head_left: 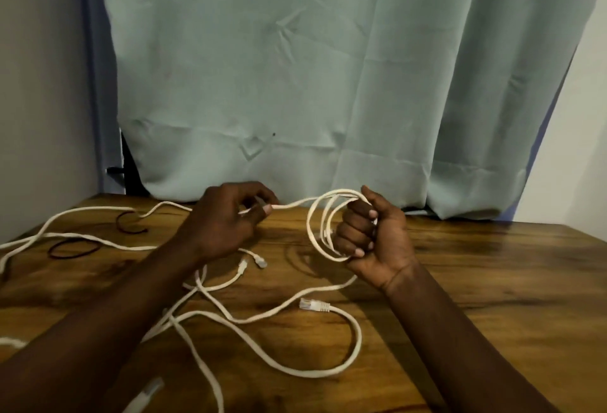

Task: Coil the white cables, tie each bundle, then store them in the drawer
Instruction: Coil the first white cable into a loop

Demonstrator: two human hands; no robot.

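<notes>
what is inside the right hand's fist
A coil of white cable, several loops passing through the right hand. The stretch inside the palm is covered by the curled fingers.

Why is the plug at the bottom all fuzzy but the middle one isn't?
Head view: the bottom plug lies at the frame's edge, close to the camera, so it likely blurs; head view again: the middle plug is sharp, ridges clear; the table shows only soft shadows.

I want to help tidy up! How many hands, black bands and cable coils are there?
Hands: 2, left hand and right hand
Dark bands: 2
Cable coil: 1, held in the right hand
Total: 5
The loose white cable is too tangled to count.
</notes>
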